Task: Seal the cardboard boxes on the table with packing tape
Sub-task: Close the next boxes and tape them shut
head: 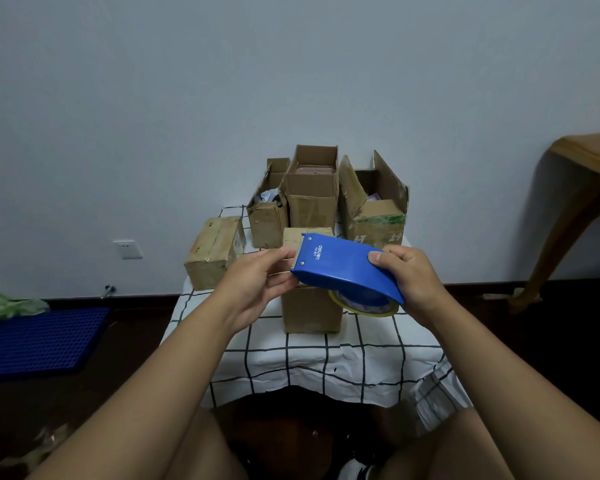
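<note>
Blue tape dispenser (347,271) held up over the middle of the table (326,362), above the near closed box (310,311), not touching it as far as visible. Right hand (414,282) wraps the dispenser's rear end, thumb on top, fingers curled under; yellowish tape roll (364,306) hangs below the blue shell next to that hand. Left hand (257,289) at the dispenser's blade end, thumb and forefinger pinching at the cutter edge; cannot tell whether a tape tail is between them. Table is small, covered with a white cloth with black grid, cloth draping over the front edge. Back edge is crowded: three open boxes in a row against the wall side — left open box (267,216), tall middle open box (312,195), right open box (374,209) with flaps up and green tape marks on its front. Sealed box (213,252) sits at the left edge, overhanging the table's left side. Free cloth only along the front edge and front corners, near the person's knees. Off the table: blue grid mat (39,341) on the floor to the left, wooden table (582,188) to the right, well apart, wall socket (128,249) low on the wall.
</note>
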### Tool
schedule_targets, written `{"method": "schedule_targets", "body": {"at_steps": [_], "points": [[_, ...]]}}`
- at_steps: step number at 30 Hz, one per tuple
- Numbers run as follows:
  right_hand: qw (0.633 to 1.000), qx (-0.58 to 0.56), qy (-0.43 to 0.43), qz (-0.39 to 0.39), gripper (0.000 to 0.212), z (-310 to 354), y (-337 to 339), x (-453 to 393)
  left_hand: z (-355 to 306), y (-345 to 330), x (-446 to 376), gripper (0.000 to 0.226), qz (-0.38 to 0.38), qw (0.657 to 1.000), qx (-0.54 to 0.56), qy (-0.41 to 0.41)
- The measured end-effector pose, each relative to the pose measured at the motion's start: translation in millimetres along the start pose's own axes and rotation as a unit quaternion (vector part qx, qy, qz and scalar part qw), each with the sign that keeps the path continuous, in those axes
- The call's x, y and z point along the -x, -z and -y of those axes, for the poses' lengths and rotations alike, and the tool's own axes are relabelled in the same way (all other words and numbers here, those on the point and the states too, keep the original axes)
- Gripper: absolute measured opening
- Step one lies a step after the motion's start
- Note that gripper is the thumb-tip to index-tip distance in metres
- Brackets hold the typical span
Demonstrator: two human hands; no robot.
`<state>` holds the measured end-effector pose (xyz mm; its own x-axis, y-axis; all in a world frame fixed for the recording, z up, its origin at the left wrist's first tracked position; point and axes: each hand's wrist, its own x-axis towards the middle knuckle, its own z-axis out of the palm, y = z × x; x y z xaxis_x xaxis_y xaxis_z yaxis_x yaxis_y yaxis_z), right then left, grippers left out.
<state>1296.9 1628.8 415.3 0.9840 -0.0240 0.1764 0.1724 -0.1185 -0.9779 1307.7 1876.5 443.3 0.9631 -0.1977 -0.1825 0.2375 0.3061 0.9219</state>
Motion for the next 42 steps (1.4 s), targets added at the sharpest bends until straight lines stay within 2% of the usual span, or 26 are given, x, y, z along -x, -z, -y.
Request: {"method": "schedule_targets", "body": {"at_steps": [9, 16, 18, 24, 30, 34, 37, 39, 42], "points": [[1.0, 0.0, -0.003, 0.021, 0.035, -1.4, -7.2, -1.7, 1.7, 7.5, -4.0, 0.028, 0.003, 0.998, -0.027, 0.055], [0.999, 0.029, 0.001, 0.036, 0.036, -2.2, -6.4, -1.8, 2.0, 13.1, -5.8, 0.01, -0.005, 0.995, -0.047, 0.087], [0.999, 0.035, 0.001, 0.036, 0.035, -2.1, -5.5, -2.2, 0.6, 14.2, -6.9, 0.01, -0.014, 0.995, -0.063, 0.079], [0.996, 0.075, 0.008, 0.055, 0.031, 3.5, -5.9, -3.7, -5.6, 16.3, -13.9, 0.008, -0.059, 0.971, -0.231, 0.027], [0.994, 0.104, -0.005, 0.017, 0.035, 2.4, 27.0, -7.7, -22.8, 46.1, -24.5, 0.003, -0.121, 0.963, -0.239, -0.019], [0.989, 0.146, -0.012, 0.02, 0.041, -3.4, 37.6, -9.9, -16.3, 48.1, -27.8, 0.002, -0.136, 0.939, -0.313, -0.054], [0.981, 0.191, -0.008, 0.02, 0.044, 0.2, 41.6, -16.2, -6.0, 44.4, -30.5, 0.011, -0.141, 0.938, -0.313, -0.051], [0.98, 0.197, -0.009, 0.03, 0.05, 5.0, 46.8, -19.9, 1.3, 42.5, -30.2, 0.008, -0.141, 0.94, -0.307, -0.043], [0.978, 0.203, -0.013, 0.052, 0.038, 12.7, 53.6, -26.7, 12.7, 37.7, -29.3, 0.005, -0.147, 0.943, -0.295, -0.038]]}}
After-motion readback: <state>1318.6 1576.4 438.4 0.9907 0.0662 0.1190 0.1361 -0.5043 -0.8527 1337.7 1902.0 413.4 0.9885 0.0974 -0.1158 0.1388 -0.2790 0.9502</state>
